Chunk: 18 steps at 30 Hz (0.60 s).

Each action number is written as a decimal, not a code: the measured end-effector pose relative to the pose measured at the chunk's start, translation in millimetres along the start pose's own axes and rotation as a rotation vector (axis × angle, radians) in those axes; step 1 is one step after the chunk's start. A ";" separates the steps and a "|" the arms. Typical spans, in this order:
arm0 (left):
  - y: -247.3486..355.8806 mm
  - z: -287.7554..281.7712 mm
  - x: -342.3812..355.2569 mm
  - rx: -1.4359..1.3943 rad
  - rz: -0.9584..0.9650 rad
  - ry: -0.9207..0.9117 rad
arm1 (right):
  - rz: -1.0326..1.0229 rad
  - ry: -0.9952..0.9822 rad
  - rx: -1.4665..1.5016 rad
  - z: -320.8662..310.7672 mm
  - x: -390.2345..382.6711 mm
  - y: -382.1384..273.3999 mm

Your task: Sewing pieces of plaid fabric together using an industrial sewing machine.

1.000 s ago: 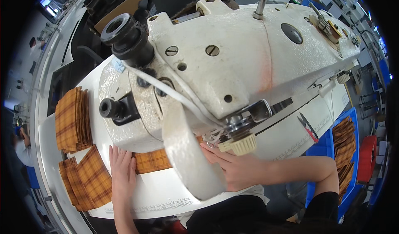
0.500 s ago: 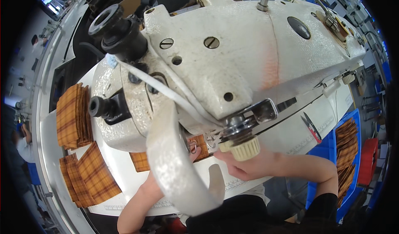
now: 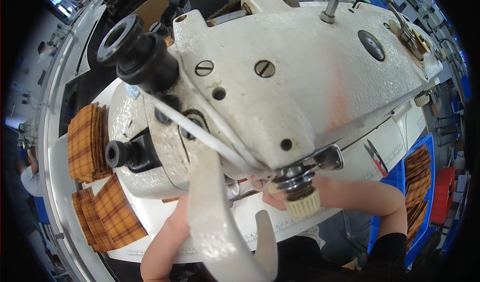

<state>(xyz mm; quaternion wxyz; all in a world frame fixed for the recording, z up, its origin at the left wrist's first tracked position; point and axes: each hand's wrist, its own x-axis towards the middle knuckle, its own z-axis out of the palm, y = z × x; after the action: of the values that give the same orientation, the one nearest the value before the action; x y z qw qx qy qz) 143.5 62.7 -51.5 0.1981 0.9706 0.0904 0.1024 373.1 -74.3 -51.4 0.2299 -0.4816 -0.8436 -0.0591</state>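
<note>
A white sewing machine point(image 3: 240, 107) fills the middle and hides much of both hands. My left hand point(image 3: 181, 216) reaches under the machine's head from the left; its fingers are hidden behind the curved white arm point(image 3: 212, 232). An edge of orange plaid fabric point(image 3: 170, 200) shows beside it, under the head. My right hand point(image 3: 274, 201) is behind the cream tension knob point(image 3: 303, 204), near the needle area. Its visible fingers are curled in, and anything between them is hidden.
Two piles of orange plaid pieces, an upper stack point(image 3: 86, 142) and a lower stack point(image 3: 107, 212), lie on the left. Red-handled thread snips point(image 3: 376, 158) rest at the right. Beyond them, a blue bin point(image 3: 400, 182) holds more plaid pieces. People sit far left.
The machine appears lower and slightly larger in view. The plaid piece under its head is now mostly hidden. Both hands have shifted a little farther behind machine parts.
</note>
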 end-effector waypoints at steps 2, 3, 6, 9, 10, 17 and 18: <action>-8.4 1.1 1.7 0.051 0.029 0.016 | 0.088 0.032 0.110 4.6 3.8 4.1; -11.9 0.6 2.7 0.042 0.038 0.030 | 0.094 0.026 0.081 7.0 5.2 6.8; -18.3 -3.1 8.3 -0.023 0.056 0.077 | 0.103 0.001 0.005 13.0 7.6 13.7; -16.5 -7.2 14.2 -0.063 0.067 0.124 | 0.094 -0.018 -0.031 16.6 7.6 17.1; -15.2 -8.6 15.4 -0.154 0.053 0.120 | 0.092 -0.014 -0.028 17.8 7.8 17.4; -22.6 -1.0 4.9 -0.063 -0.016 0.162 | 0.084 0.023 -0.021 23.0 6.4 18.2; -26.5 1.4 1.7 -0.134 -0.065 0.125 | 0.076 0.030 -0.024 22.5 6.2 18.3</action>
<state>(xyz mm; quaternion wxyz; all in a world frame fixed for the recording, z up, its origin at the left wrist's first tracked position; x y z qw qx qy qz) 141.9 86.6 -63.2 0.2598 0.9435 0.1268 0.1622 378.3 -52.6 -70.9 0.2388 -0.5150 -0.8205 -0.0676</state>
